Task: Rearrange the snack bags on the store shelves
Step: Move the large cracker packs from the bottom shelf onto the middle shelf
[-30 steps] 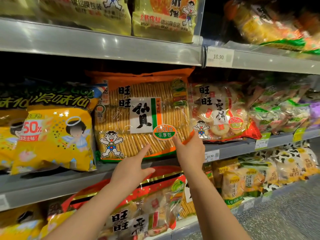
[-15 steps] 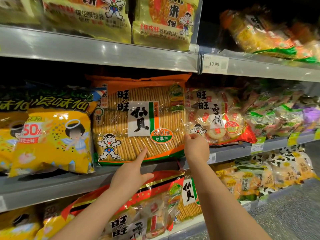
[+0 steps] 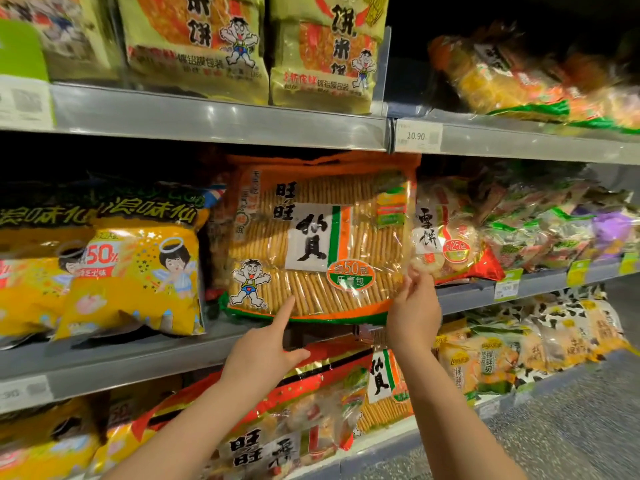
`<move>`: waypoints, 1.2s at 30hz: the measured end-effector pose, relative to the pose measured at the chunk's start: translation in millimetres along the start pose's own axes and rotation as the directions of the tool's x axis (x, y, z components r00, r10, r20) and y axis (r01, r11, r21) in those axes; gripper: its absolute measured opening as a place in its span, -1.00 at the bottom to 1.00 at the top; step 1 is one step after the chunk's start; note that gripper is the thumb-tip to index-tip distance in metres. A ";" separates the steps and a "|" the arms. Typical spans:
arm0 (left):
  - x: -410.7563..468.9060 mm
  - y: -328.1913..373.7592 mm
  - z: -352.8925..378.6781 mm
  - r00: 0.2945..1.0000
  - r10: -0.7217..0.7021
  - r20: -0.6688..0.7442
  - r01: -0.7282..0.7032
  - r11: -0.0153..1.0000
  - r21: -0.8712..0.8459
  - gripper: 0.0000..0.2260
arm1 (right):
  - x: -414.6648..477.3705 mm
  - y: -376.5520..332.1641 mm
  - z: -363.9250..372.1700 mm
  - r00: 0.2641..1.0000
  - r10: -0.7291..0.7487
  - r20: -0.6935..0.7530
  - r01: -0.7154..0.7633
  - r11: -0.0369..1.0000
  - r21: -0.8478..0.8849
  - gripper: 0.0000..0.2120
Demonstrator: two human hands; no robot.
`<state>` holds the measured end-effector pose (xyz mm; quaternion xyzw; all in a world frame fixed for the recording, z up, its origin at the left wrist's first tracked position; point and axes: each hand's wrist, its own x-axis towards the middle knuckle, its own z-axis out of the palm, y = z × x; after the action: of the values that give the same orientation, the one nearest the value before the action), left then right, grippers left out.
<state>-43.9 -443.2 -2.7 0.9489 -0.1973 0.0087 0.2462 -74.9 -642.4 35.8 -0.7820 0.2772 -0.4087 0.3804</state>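
Observation:
A large orange-edged bag of rice crackers stands upright on the middle shelf. My left hand is open, its index finger touching the bag's lower front. My right hand pinches the bag's lower right corner, where it overlaps a red-trimmed bag of round white crackers. Yellow bags with an angel cartoon stand to the left of the orange bag.
The upper shelf holds olive-yellow cracker bags and a 10.90 price tag. Green and purple packs crowd the middle shelf's right end. Below lie red-and-gold bags and more snack packs. Grey floor at lower right.
The view has shifted, so the shelves sit lower in frame. My right hand moved from the bag's bottom edge to its lower right corner and now pinches it. My left hand stays pointing at the bag.

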 end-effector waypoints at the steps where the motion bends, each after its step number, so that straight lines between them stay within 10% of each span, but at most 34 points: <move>1: -2.7 1.0 1.0 1.000 0.004 0.018 -0.004 1.000 0.003 -0.19 | -2.2 6.0 -5.7 1.000 0.030 0.005 -0.030 1.000 -0.001 -0.81; 7: -9.8 12.2 4.6 0.997 0.014 0.078 -0.017 0.999 0.045 -0.15 | -4.0 33.4 -21.3 0.951 0.238 0.199 -0.262 0.960 0.102 -0.80; 10: -9.1 16.2 0.9 0.997 -0.009 0.070 0.005 0.998 0.057 -0.17 | 6.2 29.3 -22.0 0.849 0.349 0.398 -0.473 0.837 0.275 -0.52; 14: -12.5 17.8 -1.9 0.997 -0.036 0.068 0.030 0.996 0.079 -0.17 | 13.3 33.1 -19.4 0.708 0.312 0.634 -0.623 0.698 0.352 -0.66; 27: -48.8 3.7 -5.5 0.992 -0.051 0.115 0.027 0.980 0.196 -0.12 | -36.4 92.3 -47.7 0.712 0.239 0.660 -0.690 0.412 0.595 -0.47; 36: -55.0 8.2 -1.6 0.988 -0.044 0.151 0.023 0.990 0.138 -0.18 | -27.8 80.3 -58.3 0.675 0.302 0.673 -0.715 0.494 0.494 -0.64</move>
<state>-97.6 -428.6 -3.8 0.9644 -0.1988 -0.0549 0.1654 -148.6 -687.9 -20.1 -0.5143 0.2087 -0.1265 0.8222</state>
